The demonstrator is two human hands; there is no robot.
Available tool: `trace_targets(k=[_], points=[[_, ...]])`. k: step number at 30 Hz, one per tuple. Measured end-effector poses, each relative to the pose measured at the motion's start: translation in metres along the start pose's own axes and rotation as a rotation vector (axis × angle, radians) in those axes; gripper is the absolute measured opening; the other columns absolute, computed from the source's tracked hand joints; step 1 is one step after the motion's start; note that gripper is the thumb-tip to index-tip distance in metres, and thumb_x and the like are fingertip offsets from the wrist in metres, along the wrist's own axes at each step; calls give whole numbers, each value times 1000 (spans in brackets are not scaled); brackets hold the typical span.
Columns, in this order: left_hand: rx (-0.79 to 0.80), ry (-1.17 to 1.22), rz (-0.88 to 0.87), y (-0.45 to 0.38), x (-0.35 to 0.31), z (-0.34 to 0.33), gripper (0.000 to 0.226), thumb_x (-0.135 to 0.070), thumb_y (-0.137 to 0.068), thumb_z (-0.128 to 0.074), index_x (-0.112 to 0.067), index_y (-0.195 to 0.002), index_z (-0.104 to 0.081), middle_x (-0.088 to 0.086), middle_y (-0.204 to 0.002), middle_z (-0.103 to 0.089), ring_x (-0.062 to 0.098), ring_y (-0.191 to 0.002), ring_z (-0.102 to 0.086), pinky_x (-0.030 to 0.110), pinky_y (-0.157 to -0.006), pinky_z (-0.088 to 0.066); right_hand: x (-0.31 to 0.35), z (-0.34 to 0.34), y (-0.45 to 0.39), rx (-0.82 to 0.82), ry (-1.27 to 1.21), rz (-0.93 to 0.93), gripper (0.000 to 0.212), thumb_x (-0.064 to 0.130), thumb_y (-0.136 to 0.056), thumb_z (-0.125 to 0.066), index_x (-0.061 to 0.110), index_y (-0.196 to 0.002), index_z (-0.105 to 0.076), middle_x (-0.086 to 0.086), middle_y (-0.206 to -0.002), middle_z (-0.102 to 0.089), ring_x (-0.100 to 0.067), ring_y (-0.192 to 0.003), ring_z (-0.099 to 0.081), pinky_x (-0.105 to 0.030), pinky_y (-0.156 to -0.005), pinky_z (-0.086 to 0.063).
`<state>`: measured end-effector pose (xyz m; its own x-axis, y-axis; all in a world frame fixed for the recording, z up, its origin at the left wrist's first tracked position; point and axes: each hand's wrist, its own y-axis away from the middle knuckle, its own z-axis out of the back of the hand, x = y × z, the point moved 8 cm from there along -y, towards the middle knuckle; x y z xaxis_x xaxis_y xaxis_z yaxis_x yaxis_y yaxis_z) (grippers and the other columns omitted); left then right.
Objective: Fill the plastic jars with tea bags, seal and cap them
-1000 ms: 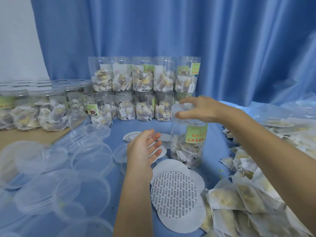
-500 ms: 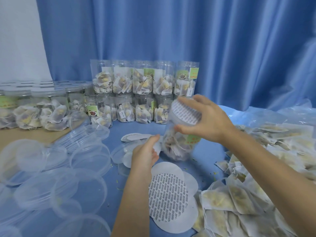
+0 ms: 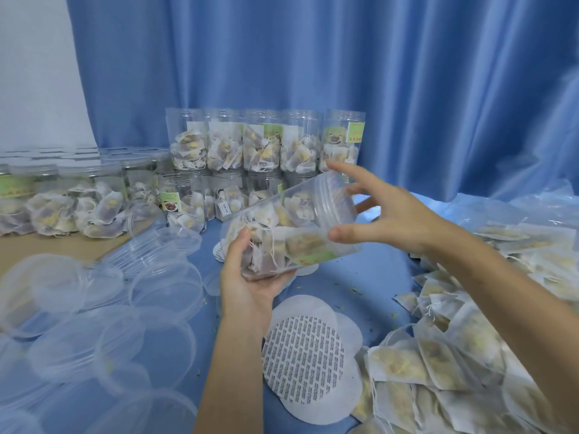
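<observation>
Nearest to me, at the left, loose clear plastic lids lie overlapping on the blue table cover. At near centre sits a small stack of round white seal liners; the top one shows printed text, face up. To the near right, a heap of loose tea bags spreads along the table edge and runs under my right forearm.

Above the liners, my left hand cradles the jar from below at its base end, fingers curled under the wall and thumb pressed on the upper side. The jar is clear plastic, tilted well off upright, with its threaded mouth pointing up and to the right. It holds tea bags and carries a green label on its lower side. I cannot tell whether a seal covers the mouth.

My right hand is at the mouth end of the jar with fingers spread apart and straight. The thumb tip lies against the jar wall just below the threads; the index finger reaches over the rim. It does not grip.

Further back, at far left, filled capped jars stand on a tan surface. At far centre, a two-tier stack of filled jars stands against the blue curtain.
</observation>
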<state>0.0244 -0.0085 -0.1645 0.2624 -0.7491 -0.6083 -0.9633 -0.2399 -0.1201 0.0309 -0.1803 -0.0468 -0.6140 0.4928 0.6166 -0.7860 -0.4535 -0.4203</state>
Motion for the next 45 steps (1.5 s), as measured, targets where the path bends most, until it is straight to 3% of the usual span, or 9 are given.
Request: trace_targets(k=[3, 7, 12, 19, 25, 31, 36, 38, 45], points=[[62, 14, -86, 0, -11, -5, 22, -22, -65, -73, -17, -86, -71, 3, -88, -72, 22, -90, -69, 53, -90, -50, -19, -5, -1, -48, -111, -219, 63, 85, -52, -49, 41, -95, -61, -1, -82, -68, -20, -62, -69, -32, -52, -56], [100, -14, -126, 1, -24, -10, 38, -17, -65, -71, -11, -102, -63, 3, -91, -69, 27, -101, -63, 49, -87, -53, -39, -23, 11, 190, -198, -414, 112, 99, -44, -26, 18, -115, -57, -11, -78, -73, -29, -65, -71, -29, -55, -56], [45, 9, 10, 3, -2, -7, 16, -31, -71, -65, -23, -82, -73, 2, -91, -74, 23, -89, -71, 52, -81, -54, 1, -8, 7, 181, -169, -17, 99, 73, -51, -73, 69, -132, -16, 36, -138, -31, -2, -125, -45, -28, -90, -50], [15, 31, -84, 0, -10, -1, 19, -28, -66, -67, -19, -82, -73, 3, -89, -74, 22, -88, -71, 48, -76, -55, -7, -9, 8, -118, -12, -60, 90, 76, -41, -70, 60, -120, -31, -4, -114, -55, -13, -48, -66, -21, -52, -54], [8, -9, 19, -1, -3, -6, 60, -56, -66, -63, -19, -113, -65, 11, -106, -71, 28, -95, -69, 45, -72, -58, -21, -25, 8, -181, -472, -82, 107, 52, -47, -80, 28, -141, -34, 7, -124, -56, -3, -103, -61, -18, -78, -52], [42, -495, 304, 14, 20, -19, 84, -80, -68, -40, -22, -127, -55, 16, -109, -70, 36, -91, -69, 40, -67, -59, -16, -25, 18, -208, -689, 3, 71, 32, -53, -81, 19, -118, -55, 5, -108, -71, -10, -101, -66, -22, -76, -54], [123, -1206, -332, 24, -31, -78, 78, -14, -83, -63, -35, -145, -21, -8, -149, -32, 17, -131, -40, 26, -92, -43, -14, -1, 23, -374, -536, -86, 85, 51, -37, -90, 32, -113, -58, 21, -105, -69, 3, -94, -65, -22, -77, -53], [329, -1268, -267, 34, -28, -111, 99, -25, -56, -79, -27, -141, -29, -6, -142, -42, 15, -126, -46, 31, -94, -47, -4, 3, 23, -386, -512, -79, 80, 56, -39, -88, 37, -111, -58, 25, -102, -68, 7, -92, -64, -19, -75, -52], [-18, -1617, -393, 44, -123, -146, 74, -42, -49, -83, -23, -113, -51, -9, -100, -66, 13, -93, -62, 29, -76, -51, 50, 8, 10, -378, -514, -33, 72, 70, -45, -77, 30, -103, -63, 4, -92, -72, -15, -81, -68, -35, -75, -56]])
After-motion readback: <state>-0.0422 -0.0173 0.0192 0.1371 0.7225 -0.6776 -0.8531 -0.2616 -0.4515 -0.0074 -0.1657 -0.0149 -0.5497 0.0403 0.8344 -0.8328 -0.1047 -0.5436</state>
